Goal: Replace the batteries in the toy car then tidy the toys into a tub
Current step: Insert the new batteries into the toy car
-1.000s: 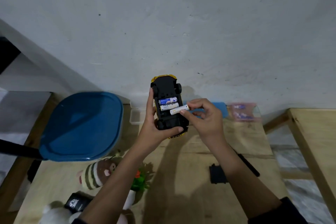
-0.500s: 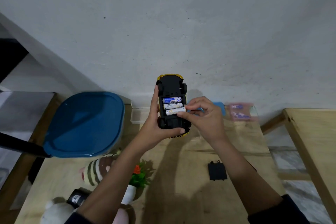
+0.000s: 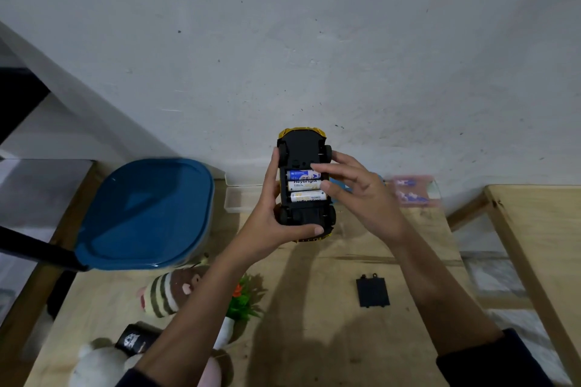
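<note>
A pale grey wall (image 3: 314,41) is filling the upper half of the view. Below it, a light wooden table (image 3: 330,339) is standing against the wall, and a second wooden table (image 3: 540,229) is standing apart on the right, with tiled floor (image 3: 490,273) showing between them. A clear plastic box (image 3: 240,198) is sitting at the far edge. A blurred pink packet (image 3: 412,192) is lying farther right. A small green plant (image 3: 243,298) is standing in a white pot (image 3: 224,333). A black bar (image 3: 37,248) is reaching in from the left.
</note>
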Available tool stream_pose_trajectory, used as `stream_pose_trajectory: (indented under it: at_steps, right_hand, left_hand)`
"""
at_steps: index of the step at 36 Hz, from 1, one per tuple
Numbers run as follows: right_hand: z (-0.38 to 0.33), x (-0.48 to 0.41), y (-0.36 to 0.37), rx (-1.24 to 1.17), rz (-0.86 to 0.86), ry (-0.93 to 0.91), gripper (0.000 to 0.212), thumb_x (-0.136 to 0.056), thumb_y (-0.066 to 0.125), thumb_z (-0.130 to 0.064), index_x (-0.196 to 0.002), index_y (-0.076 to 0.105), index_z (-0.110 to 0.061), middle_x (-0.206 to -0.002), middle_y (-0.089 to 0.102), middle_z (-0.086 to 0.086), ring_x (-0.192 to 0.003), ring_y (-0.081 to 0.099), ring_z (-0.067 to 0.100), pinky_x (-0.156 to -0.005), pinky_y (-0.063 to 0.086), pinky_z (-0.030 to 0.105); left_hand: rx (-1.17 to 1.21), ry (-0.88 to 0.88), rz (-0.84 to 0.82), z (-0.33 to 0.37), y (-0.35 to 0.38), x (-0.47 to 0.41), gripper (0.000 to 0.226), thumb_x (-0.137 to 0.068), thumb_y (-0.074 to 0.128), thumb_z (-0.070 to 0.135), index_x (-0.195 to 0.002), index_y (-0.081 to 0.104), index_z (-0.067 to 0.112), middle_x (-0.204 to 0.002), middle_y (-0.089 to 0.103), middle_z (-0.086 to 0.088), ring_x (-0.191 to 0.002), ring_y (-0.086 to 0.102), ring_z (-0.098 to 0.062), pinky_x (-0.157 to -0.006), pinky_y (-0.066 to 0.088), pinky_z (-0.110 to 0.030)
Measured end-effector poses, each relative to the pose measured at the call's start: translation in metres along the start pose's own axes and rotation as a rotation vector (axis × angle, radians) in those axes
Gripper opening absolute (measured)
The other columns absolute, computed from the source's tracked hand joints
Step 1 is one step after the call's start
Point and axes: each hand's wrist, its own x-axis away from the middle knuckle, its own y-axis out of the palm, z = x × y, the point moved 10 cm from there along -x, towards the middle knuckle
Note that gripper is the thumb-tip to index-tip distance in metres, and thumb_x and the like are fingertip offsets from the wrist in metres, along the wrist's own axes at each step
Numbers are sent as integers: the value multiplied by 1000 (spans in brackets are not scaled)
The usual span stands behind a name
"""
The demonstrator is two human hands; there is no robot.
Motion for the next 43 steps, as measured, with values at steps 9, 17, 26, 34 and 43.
stream_pose_trajectory:
  at_steps: [9,17,26,34,43]
  right_hand:
    - [0,6,6,15,-168,16,40,-86,57,-5,-126,54,-9,-148,35,1,-129,46,8,-97,46,22]
    - [0,8,10,10,-230,10,43,-89,53,2,-131,48,-7,-141,45,7,-130,45,12,-98,45,23]
    - [12,5,4,-24,-118,31,33,-85,61,-8,-119,59,-6,-131,57,12,-129,47,22,-102,45,44]
    - [13,3,-5,-55,-15,26,33,-77,66,0,-110,64,-4,-115,64,5,-111,60,13,-91,50,23]
    - [18,4,-9,6,61,64,31,-73,70,9,-102,68,-4,-97,68,-3,-90,67,2,-80,54,18]
  left_hand:
    - [0,-11,-18,1,4,1,123,-68,76,-7,-145,-5,45,-141,36,17,-122,53,-11,-91,52,-34]
    - [7,-16,-30,1,5,1,123,-68,75,-8,-146,-5,44,-141,37,18,-123,53,-11,-90,52,-32]
    - [-3,0,-58,6,8,0,122,-71,71,-13,-145,-8,44,-144,37,12,-121,54,-11,-85,54,-30]
    - [-63,25,-125,13,17,-4,123,-72,71,-14,-145,-12,41,-148,29,16,-124,51,-11,-89,53,-36]
    - [-64,1,-122,2,18,-3,123,-72,70,-15,-145,-11,41,-141,38,26,-123,52,-10,-89,52,-35]
